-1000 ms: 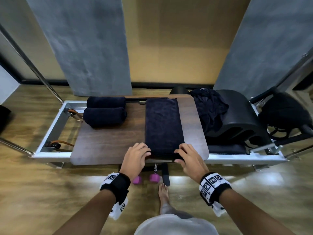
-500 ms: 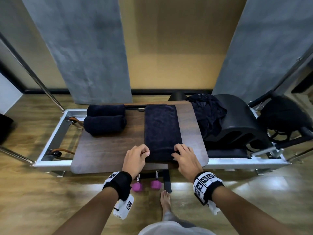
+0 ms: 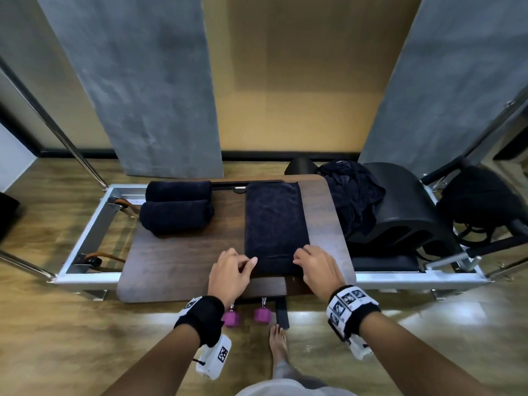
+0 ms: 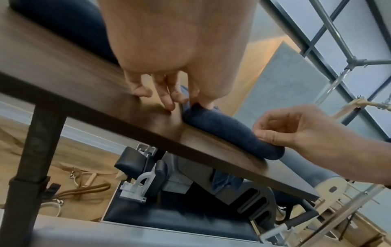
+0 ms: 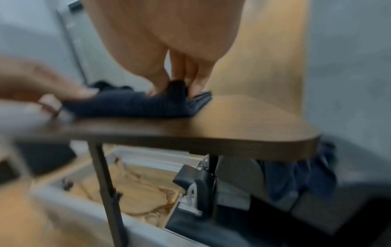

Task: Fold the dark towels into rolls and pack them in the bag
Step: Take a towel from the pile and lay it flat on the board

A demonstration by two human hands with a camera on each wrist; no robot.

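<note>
Both hands have crept forward along the board, turning the near end of the towel into the start of a roll.

On the wooden board [image 3: 183, 270], the left hand [image 3: 228, 274] and right hand [image 3: 317, 270] each pinch a corner of the folded dark towel [image 3: 275, 224] with curled fingers [image 4: 167, 98]; two finished rolls [image 3: 177, 215] lie at the far left. Uneven pressure between the hands could make the roll cone or loosen, or the smooth board could let the towel slide instead of turning.
</note>
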